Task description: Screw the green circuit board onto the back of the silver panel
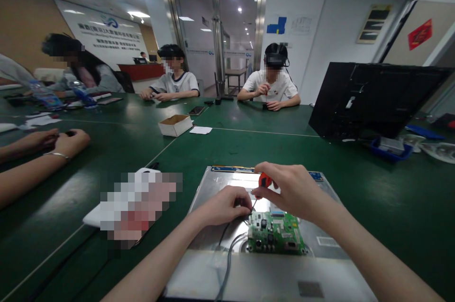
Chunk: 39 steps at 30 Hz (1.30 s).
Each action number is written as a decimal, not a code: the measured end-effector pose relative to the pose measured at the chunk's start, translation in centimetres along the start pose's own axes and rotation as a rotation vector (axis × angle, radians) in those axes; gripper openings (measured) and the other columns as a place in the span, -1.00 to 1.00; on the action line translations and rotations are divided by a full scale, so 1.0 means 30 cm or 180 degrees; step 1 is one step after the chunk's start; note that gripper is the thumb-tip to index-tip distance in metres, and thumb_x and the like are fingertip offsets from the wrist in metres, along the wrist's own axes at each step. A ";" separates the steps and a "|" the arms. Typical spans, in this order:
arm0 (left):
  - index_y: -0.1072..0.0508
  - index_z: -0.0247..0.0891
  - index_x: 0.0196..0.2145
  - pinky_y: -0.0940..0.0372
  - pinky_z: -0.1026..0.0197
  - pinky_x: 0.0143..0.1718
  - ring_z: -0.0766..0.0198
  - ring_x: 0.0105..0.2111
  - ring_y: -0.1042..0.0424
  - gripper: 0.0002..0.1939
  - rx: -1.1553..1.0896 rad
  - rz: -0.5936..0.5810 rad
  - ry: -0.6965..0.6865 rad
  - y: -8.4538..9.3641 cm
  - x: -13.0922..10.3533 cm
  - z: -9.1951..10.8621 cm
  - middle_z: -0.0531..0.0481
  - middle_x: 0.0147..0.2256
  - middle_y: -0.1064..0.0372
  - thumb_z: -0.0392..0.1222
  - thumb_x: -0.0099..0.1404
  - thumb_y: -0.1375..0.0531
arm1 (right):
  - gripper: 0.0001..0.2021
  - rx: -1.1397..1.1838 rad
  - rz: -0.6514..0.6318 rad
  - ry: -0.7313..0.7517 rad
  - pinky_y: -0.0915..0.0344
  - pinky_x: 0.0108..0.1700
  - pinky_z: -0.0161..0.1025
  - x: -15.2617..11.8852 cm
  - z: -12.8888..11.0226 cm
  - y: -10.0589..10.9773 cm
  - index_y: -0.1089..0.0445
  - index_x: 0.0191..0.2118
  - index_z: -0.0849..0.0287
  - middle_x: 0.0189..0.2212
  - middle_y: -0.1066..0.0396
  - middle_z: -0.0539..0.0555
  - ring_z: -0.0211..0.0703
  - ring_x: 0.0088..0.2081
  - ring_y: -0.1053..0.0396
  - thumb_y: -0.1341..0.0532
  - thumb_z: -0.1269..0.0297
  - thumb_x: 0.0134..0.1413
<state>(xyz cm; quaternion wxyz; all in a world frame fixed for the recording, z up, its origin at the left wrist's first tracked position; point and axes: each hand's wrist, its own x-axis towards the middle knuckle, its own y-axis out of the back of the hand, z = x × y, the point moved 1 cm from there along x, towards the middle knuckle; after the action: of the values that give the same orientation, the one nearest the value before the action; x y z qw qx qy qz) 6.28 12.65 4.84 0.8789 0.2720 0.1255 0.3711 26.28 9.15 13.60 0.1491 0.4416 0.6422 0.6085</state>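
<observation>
Screwdriver (265, 180), red-handled, is gripped in your right hand (272, 187), its shaft slanting down to the upper left corner of the green circuit board (276, 233). Your left hand (237, 205) is nearly closed, fingers pinched near that tip; you cannot tell what they hold. The board lies on the metal panel (199, 271) before you, on the green surface (149, 141), with grey cables (229, 264) at its left side.

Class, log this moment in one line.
right hand: holds red-handled screwdriver | tip: near corner of circuit board | left hand: fingers beside tip | cables: left of board
</observation>
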 end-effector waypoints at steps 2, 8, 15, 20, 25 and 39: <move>-0.52 -0.28 -0.31 -0.28 0.25 -0.30 0.25 -0.37 -0.41 -0.88 0.0009 0.0037 -0.0015 -0.001 0.000 0.001 0.04 -0.40 -0.47 -0.38 0.17 -0.22 | -0.69 0.0203 -0.0047 0.0004 -0.30 -0.28 -0.18 -0.003 -0.004 0.010 -0.30 0.05 0.16 -0.13 -0.53 0.13 -0.04 -0.22 -0.51 -0.24 0.26 0.21; -0.51 -0.27 -0.38 -0.27 0.27 -0.32 0.26 -0.39 -0.40 -0.93 0.0128 0.0092 -0.0014 0.003 0.000 0.005 0.06 -0.43 -0.46 -0.36 0.16 -0.23 | -0.64 0.0519 -0.0127 -0.0078 -0.32 -0.23 -0.18 -0.007 -0.003 0.017 -0.29 0.06 0.19 -0.26 -0.54 0.09 -0.12 -0.28 -0.48 -0.19 0.45 0.13; -0.51 -0.28 -0.36 -0.29 0.22 -0.27 0.22 -0.34 -0.42 -0.91 0.0134 0.0053 -0.0058 0.007 -0.002 0.011 0.03 -0.39 -0.47 -0.38 0.16 -0.21 | -0.75 0.0074 -0.0022 0.0116 -0.21 -0.37 -0.24 -0.002 -0.009 -0.004 -0.34 -0.03 0.13 -0.28 -0.56 0.06 -0.10 -0.35 -0.50 -0.26 0.19 0.23; -0.49 -0.28 -0.39 -0.28 0.25 -0.30 0.24 -0.38 -0.39 -0.91 0.0031 0.0086 -0.0108 0.001 0.000 0.007 0.05 -0.42 -0.44 -0.39 0.14 -0.21 | -0.69 0.0354 -0.0153 0.0118 -0.26 -0.28 -0.19 -0.010 -0.026 0.017 -0.27 0.05 0.16 -0.16 -0.52 0.10 -0.08 -0.25 -0.49 -0.21 0.29 0.21; -0.49 -0.28 -0.39 -0.26 0.26 -0.32 0.26 -0.39 -0.39 -0.91 -0.0056 0.0089 -0.0022 0.000 -0.001 0.009 0.05 -0.42 -0.43 -0.40 0.13 -0.22 | -0.62 0.0348 -0.0150 -0.0043 -0.27 -0.28 -0.18 -0.010 -0.019 0.018 -0.25 0.07 0.19 -0.22 -0.52 0.10 -0.12 -0.31 -0.46 -0.18 0.44 0.11; -0.51 -0.29 -0.38 -0.22 0.27 -0.35 0.27 -0.42 -0.36 -0.90 -0.0031 0.0097 0.0083 0.001 0.002 0.002 0.08 -0.45 -0.41 -0.40 0.11 -0.24 | -0.63 0.0501 -0.0315 0.0051 -0.29 -0.22 -0.15 -0.017 -0.022 0.034 -0.26 0.06 0.19 -0.11 -0.50 0.12 -0.08 -0.22 -0.49 -0.16 0.48 0.11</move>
<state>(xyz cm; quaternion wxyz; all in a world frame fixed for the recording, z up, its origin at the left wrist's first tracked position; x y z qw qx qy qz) 6.32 12.67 4.89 0.8728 0.2647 0.1310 0.3886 26.47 8.22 14.50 0.1387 0.4149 0.7102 0.5516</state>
